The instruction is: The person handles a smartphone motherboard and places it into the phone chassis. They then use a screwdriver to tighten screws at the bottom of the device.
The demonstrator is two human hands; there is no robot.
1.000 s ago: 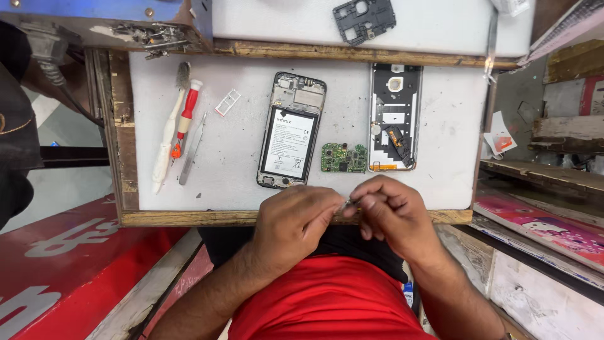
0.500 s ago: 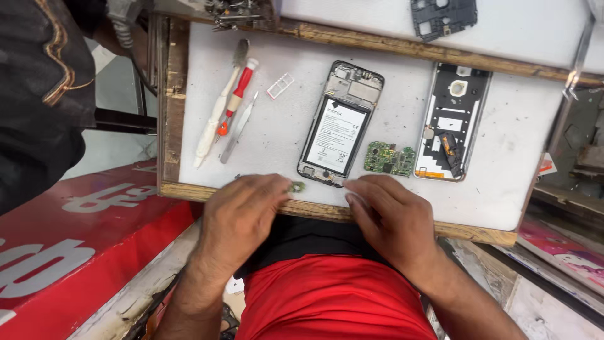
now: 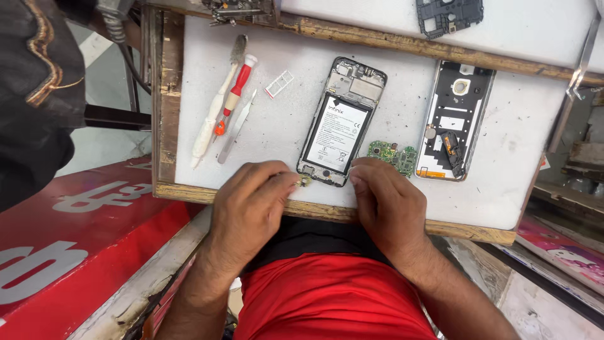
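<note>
Now both hands' grips pinch a small part at the opened phone's near edge.

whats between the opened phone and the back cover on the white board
A small green circuit board lies between the opened phone and the back cover, seen in the head view.

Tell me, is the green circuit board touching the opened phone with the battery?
Apart. The head view shows a strip of white mat between the green circuit board and the opened phone.
</note>
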